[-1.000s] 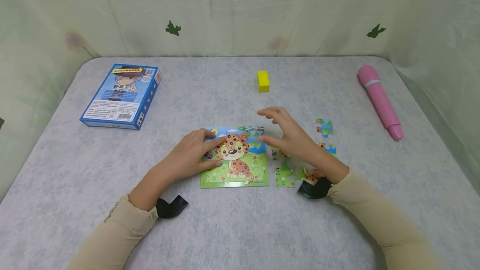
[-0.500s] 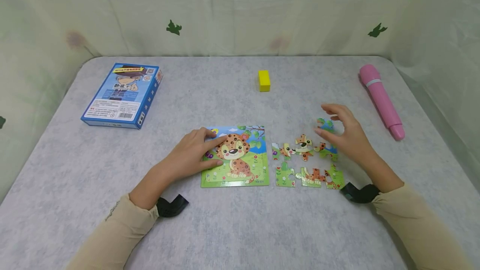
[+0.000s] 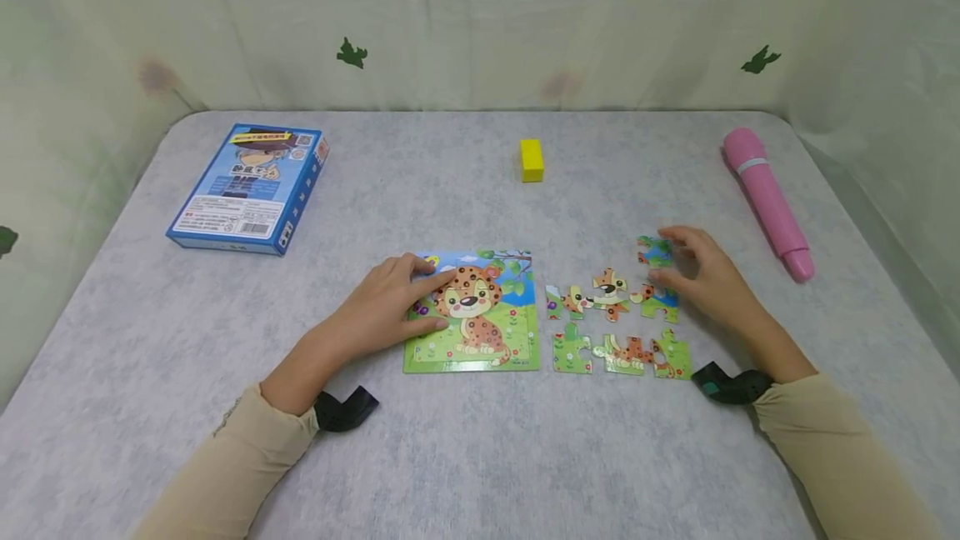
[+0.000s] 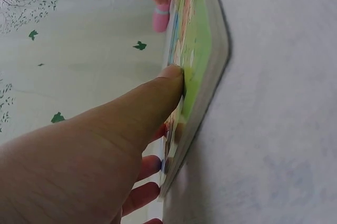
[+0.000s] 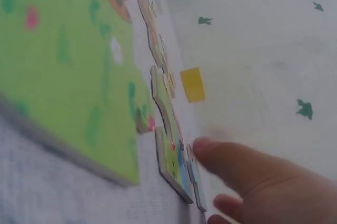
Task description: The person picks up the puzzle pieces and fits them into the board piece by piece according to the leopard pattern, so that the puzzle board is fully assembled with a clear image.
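Observation:
My left hand (image 3: 390, 298) rests on the left part of a puzzle board (image 3: 472, 365) with a leopard picture, fingers spread. In the left wrist view its thumb (image 4: 171, 76) lies on the board's green surface near the edge. To the right are several loose puzzle pieces in rough rows, among them a leopard-face piece (image 3: 610, 294) and a green flower piece (image 3: 572, 354). My right hand (image 3: 708, 277) is at the far right piece, a blue and green puzzle piece (image 3: 655, 251), thumb and index finger parted at its near and far edges. The right thumb (image 5: 210, 150) overlaps that piece's edge in the right wrist view.
A blue game box (image 3: 240, 194) lies at the back left. Behind the puzzle stands a yellow block (image 3: 531, 161). At the right lies a pink microphone-shaped stick (image 3: 768, 202). A pale curtain (image 3: 480, 23) hangs behind the grey cloth-covered table (image 3: 450, 465).
My right hand has moved right from beside the board, across the loose pieces, and come down at the blue and green puzzle piece. The left hand has stayed on the board.

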`<state>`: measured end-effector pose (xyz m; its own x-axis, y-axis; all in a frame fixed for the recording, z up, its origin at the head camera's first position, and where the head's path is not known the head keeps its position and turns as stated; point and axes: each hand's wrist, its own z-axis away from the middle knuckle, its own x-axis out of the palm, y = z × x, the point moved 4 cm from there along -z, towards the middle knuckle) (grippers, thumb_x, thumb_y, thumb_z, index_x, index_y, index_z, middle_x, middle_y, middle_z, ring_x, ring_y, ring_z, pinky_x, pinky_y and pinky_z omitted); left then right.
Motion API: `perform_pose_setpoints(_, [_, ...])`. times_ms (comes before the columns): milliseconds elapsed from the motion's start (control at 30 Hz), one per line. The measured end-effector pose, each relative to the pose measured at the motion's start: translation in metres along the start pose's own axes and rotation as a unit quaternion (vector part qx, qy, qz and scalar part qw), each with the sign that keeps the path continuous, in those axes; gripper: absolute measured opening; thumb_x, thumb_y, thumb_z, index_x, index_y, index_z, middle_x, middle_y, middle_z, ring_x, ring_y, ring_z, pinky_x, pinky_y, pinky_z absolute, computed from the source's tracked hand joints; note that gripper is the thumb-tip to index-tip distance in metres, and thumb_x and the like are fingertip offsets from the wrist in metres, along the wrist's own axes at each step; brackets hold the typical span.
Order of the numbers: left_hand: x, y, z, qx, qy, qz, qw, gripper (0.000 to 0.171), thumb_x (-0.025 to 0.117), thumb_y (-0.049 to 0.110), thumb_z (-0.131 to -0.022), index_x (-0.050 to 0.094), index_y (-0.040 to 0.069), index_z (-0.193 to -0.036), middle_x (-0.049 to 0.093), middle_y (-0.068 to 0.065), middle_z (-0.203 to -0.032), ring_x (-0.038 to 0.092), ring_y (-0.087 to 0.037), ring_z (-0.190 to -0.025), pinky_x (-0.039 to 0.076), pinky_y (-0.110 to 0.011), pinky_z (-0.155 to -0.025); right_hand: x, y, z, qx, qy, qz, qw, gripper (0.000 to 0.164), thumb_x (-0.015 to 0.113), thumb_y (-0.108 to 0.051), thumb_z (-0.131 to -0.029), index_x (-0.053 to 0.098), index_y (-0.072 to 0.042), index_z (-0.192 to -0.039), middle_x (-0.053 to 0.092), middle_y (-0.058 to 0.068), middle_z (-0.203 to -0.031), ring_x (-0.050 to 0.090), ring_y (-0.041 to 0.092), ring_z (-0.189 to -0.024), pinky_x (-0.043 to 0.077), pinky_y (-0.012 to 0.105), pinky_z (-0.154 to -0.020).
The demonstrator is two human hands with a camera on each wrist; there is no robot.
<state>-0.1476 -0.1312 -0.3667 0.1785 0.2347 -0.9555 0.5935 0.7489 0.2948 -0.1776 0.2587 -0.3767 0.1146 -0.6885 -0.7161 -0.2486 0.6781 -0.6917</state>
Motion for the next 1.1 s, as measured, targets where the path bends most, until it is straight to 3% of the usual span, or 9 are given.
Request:
perform_pose_setpoints(133, [0.0,0.001,-0.002,0.003,-0.003,0.001,1.0,0.063,0.058,0.047,-0.084,0.039,0.02,-0.138,0.041,-0.012,-0.122,0.039,-0.026,-0.105,0.031,-0.042,-0.09,0.0,0.001,0.001,-0.011,-0.02,0.025,0.999,0.053,0.065,-0.019,-0.084,0.042,0.003,-0.127,0.038,0.024,-0.13,0.03,0.04,-0.122,0.023,0.054,-0.096])
perform_pose_setpoints(333, [-0.001,0.0,-0.001,0.001,-0.004,0.01,0.9999,0.063,0.059,0.045,-0.084,0.04,0.019,-0.137,0.041,-0.012,-0.122,0.039,-0.027,-0.106,0.03,-0.042,-0.09,0.0,-0.001,0.001,-0.015,-0.012,0.065,0.998,0.048,0.066,-0.023,-0.083,0.051,0.002,-0.121,0.042,0.023,-0.125,0.033,0.04,-0.118,0.026,0.056,-0.094])
perform_pose_setpoints(567, [0.0,0.0,-0.001,-0.003,-0.004,0.013,0.9999,0.063,0.059,0.046,-0.083,0.04,0.019,-0.137,0.041,-0.012,-0.122,0.039,-0.026,-0.106,0.03,-0.042,-0.091,-0.004,-0.014,0.003,0.007,0.018,0.019,1.0,0.047,0.067,-0.02,-0.083,0.052,0.0,-0.122,0.039,0.019,-0.126,0.038,0.034,-0.112,0.033,0.052,-0.088])
perform_pose_setpoints(667, [0.001,0.001,-0.001,-0.006,-0.002,0.018,0.9998,0.063,0.059,0.046,-0.083,0.04,0.018,-0.137,0.042,-0.012,-0.122,0.039,-0.026,-0.106,0.03,-0.042,-0.091,-0.007,-0.028,0.004,-0.019,0.041,0.001,0.999,0.045,0.068,-0.016,-0.081,0.053,-0.002,-0.122,0.041,0.015,-0.125,0.039,0.029,-0.111,0.034,0.05,-0.087])
perform_pose_setpoints(833, [0.001,0.005,-0.002,-0.002,0.01,0.015,0.9998,0.061,0.058,0.045,-0.084,0.044,0.014,-0.135,0.043,-0.012,-0.122,0.037,-0.029,-0.11,0.025,-0.045,-0.095,-0.002,-0.063,0.008,-0.098,0.063,-0.007,0.993,0.046,0.071,-0.007,-0.077,0.055,-0.003,-0.12,0.044,0.01,-0.121,0.039,0.024,-0.11,0.034,0.046,-0.087])
perform_pose_setpoints(967, [0.001,0.009,-0.003,0.007,0.018,-0.007,0.9998,0.061,0.058,0.044,-0.084,0.045,0.011,-0.133,0.044,-0.012,-0.124,0.035,-0.03,-0.116,0.019,-0.045,-0.1,0.014,-0.089,0.008,-0.154,0.055,-0.008,0.987,0.048,0.074,-0.004,-0.073,0.057,-0.003,-0.118,0.046,0.007,-0.118,0.04,0.02,-0.108,0.036,0.038,-0.087])
perform_pose_setpoints(1100, [0.001,0.014,-0.004,0.01,0.004,0.006,0.9999,0.062,0.059,0.04,-0.086,0.042,0.003,-0.133,0.041,-0.014,-0.13,0.034,-0.029,-0.121,0.022,-0.04,-0.102,0.037,-0.108,0.004,-0.177,0.021,-0.015,0.984,0.048,0.074,-0.008,-0.073,0.056,-0.002,-0.117,0.045,0.007,-0.119,0.04,0.02,-0.109,0.037,0.038,-0.087])
